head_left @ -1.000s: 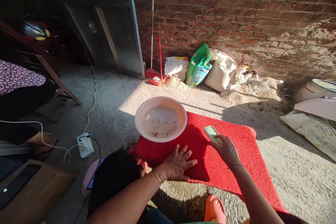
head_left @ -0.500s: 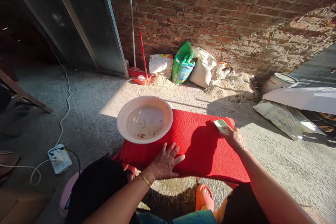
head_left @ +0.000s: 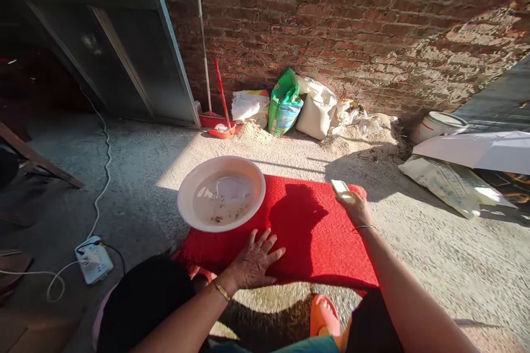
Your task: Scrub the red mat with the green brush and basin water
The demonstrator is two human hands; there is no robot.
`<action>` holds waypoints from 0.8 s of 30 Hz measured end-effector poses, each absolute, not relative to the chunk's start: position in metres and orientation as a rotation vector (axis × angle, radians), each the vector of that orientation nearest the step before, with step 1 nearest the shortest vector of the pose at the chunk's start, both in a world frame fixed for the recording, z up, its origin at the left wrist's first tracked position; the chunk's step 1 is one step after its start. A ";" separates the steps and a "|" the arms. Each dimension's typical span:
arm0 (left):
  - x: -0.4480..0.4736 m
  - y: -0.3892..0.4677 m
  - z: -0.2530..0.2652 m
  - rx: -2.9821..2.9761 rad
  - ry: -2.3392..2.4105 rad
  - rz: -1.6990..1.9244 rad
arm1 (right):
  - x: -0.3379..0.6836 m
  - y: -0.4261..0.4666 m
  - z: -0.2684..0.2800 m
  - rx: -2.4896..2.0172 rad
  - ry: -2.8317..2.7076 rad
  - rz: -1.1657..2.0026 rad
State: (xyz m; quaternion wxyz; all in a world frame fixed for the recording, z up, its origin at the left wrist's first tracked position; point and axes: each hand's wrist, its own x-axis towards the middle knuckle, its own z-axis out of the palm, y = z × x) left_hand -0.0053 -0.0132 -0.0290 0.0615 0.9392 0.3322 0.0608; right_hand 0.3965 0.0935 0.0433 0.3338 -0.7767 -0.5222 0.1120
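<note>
Two hands work over one red cloth [head_left: 331, 242]. The left hand [head_left: 254, 262] lies wide, fingers spread, palm down at the cloth's near edge, left of its middle, holding nothing. The right hand [head_left: 356, 209] is closed on one pale green block [head_left: 339, 186], which is at the cloth's far right corner; its underside cannot be seen. Each wrist wears one band: a gold bracelet [head_left: 221, 291] on the left, a thin bangle [head_left: 365, 226] on the right.

One pale basin [head_left: 186, 201] sits over the far left corner, jutting past the edge, with clear liquid and small dark bits inside. Beyond the far edge, along one brick wall [head_left: 331, 22], stand one green sack [head_left: 285, 116] and, just beside it, one off-white sack [head_left: 318, 116]. One power strip [head_left: 94, 259] lies on the floor, well apart from the cloth's left edge.
</note>
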 end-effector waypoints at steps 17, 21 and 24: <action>-0.007 -0.015 -0.030 2.985 1.011 0.288 | 0.397 0.093 0.034 -2.313 -1.686 0.168; -0.005 -0.015 -0.034 2.995 1.016 0.352 | 0.462 0.078 0.037 -2.568 -1.053 0.200; -0.003 -0.016 -0.032 2.971 1.028 0.319 | 0.469 0.079 0.034 -2.495 -0.955 0.219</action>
